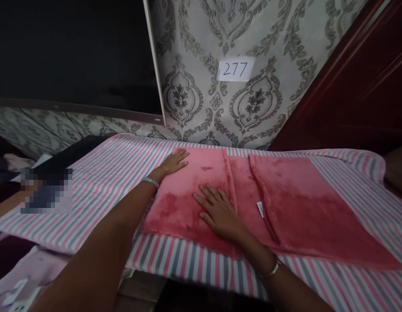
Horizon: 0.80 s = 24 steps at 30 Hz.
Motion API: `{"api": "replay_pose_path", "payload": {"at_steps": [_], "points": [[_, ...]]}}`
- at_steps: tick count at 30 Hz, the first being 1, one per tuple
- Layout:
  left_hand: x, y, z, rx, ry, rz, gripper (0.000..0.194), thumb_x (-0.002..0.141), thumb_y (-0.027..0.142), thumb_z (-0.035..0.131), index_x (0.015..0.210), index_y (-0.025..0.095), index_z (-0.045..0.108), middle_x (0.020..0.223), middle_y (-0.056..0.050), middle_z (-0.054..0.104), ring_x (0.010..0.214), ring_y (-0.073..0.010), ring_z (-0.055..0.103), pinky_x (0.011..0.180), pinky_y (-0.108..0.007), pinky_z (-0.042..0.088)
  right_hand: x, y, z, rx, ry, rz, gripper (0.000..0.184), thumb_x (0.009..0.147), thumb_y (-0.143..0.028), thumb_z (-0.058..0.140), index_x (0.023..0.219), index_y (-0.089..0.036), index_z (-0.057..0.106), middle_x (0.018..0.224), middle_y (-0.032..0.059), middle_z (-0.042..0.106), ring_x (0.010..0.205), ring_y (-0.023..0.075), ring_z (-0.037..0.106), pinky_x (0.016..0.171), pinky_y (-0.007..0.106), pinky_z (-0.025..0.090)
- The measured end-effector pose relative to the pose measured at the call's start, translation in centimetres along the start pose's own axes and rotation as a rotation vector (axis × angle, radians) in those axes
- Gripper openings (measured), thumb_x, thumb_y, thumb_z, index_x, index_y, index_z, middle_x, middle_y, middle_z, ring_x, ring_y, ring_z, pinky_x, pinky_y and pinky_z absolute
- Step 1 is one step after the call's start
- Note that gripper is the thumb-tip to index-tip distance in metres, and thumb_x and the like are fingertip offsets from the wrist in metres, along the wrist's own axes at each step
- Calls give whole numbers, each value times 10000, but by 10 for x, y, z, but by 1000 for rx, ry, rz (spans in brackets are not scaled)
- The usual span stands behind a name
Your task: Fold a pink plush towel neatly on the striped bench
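Note:
A pink plush cloth (305, 203) lies on the table with both of its sides folded in toward the middle. My left hand (174, 162) rests flat, fingers spread, at the far left corner of the left fold. On the same fold, close to its inner edge, my right hand (218, 212) presses with the fingers apart. Darker patches mark the pile of the cloth. A small white tag (260, 209) shows in the strip between the two folds. Neither hand grips anything.
A striped cloth (99, 186) covers the table. Behind stand a large dark screen (73, 56) and a patterned wall with a paper label (235, 69) reading 277. Dark red wood (357, 82) rises at the right. A blurred-out patch (46, 190) hides something at the left.

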<state>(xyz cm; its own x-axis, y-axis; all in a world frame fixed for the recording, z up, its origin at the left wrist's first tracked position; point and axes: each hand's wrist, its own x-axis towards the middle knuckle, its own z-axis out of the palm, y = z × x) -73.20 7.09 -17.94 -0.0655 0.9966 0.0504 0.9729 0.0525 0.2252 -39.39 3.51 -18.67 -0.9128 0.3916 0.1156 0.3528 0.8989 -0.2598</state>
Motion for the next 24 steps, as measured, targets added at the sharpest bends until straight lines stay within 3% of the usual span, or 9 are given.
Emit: {"api": "replay_pose_path", "payload": {"at_steps": [5,9,14,17,21,24], "points": [[-8,28,-29,108,-120,-79,647,1043,533,322,1621,242,336,1713,-84,256,1599,-269,168,1281,-536,126,0,-2,-4,-28,12,-3,562,1061,-431,458,1607,-323,380,1709,37,255,1590,262,182,1277,552,184],[-48,56,-39,118,-48,-1,614,1066,505,263,1590,221,407,1698,-73,304,1595,-248,187,1296,-485,115,0,-1,-3,-38,17,3,550,1067,-428,443,1602,-312,392,1710,49,250,1588,265,193,1274,554,181],[-128,88,-23,49,-58,195,698,1050,617,259,1624,226,335,1699,-92,294,1593,-248,197,1303,-479,91,1,3,2,-58,27,-14,554,1076,-458,399,1608,-306,382,1711,55,246,1590,265,184,1276,563,157],[-160,95,-8,66,-41,193,739,1040,640,289,1633,199,303,1707,-126,255,1596,-263,188,1301,-506,82,4,2,-2,-58,7,-12,558,1076,-465,383,1613,-313,371,1712,51,244,1589,264,188,1274,556,164],[-172,94,11,109,9,164,727,1044,608,322,1633,184,293,1709,-138,245,1599,-274,173,1299,-540,73,5,-8,-11,-16,-97,63,593,1066,-502,392,1624,-305,351,1711,65,240,1585,308,194,1254,602,194],[-170,89,20,118,58,190,719,1040,594,357,1641,209,269,1712,-129,243,1598,-283,175,1297,-557,80,1,-17,-9,-19,-57,103,625,1058,-550,389,1630,-306,336,1721,65,198,1595,325,138,1258,629,148]]}}
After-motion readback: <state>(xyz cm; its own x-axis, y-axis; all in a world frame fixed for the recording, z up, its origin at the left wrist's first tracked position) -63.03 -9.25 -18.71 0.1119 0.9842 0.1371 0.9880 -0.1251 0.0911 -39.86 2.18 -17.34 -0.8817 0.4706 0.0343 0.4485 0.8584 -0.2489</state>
